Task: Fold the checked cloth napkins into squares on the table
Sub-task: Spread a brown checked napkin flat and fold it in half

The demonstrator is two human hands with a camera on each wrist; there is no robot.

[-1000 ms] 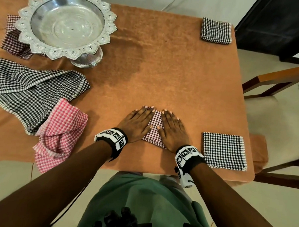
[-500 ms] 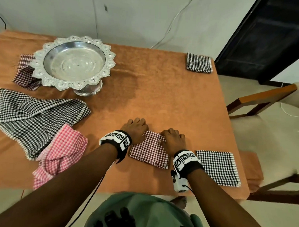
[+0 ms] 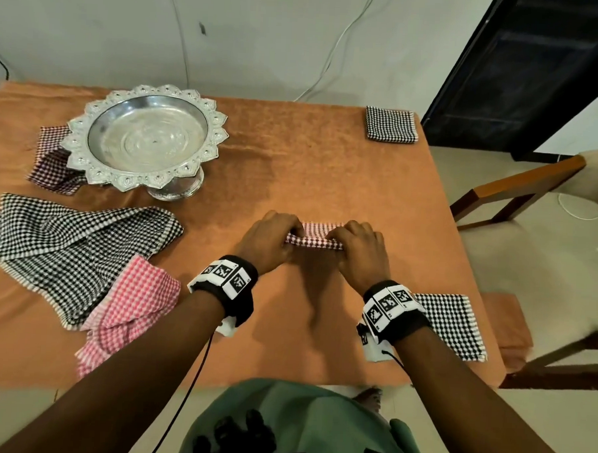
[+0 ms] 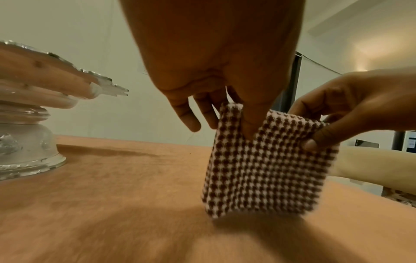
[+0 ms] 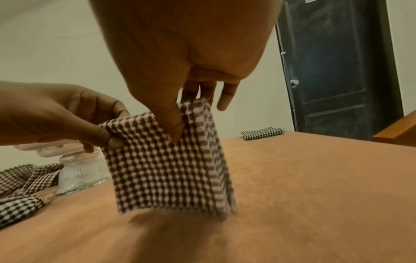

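A small folded maroon-and-white checked napkin [image 3: 319,234] hangs upright just above the orange table [image 3: 327,166]. My left hand [image 3: 273,242] pinches its top left corner and my right hand [image 3: 360,251] pinches its top right corner. In the left wrist view the napkin [image 4: 265,163] hangs from the left hand [image 4: 238,121], with the right hand [image 4: 351,113] at its other corner. The right wrist view shows the napkin [image 5: 166,163] held by the right hand [image 5: 178,124] and the left hand [image 5: 90,124], its lower edge near the table.
A silver pedestal bowl [image 3: 145,137] stands at the back left over a maroon checked cloth [image 3: 50,160]. Unfolded black-checked [image 3: 74,247] and pink-checked [image 3: 129,304] napkins lie at the left. Folded black-checked squares lie at the near right [image 3: 454,322] and far right corner [image 3: 391,124]. A wooden chair [image 3: 518,191] stands to the right.
Both hands went from pressing flat on the folded maroon napkin to pinching its far corners and lifting it upright off the table. The head camera tilted up.
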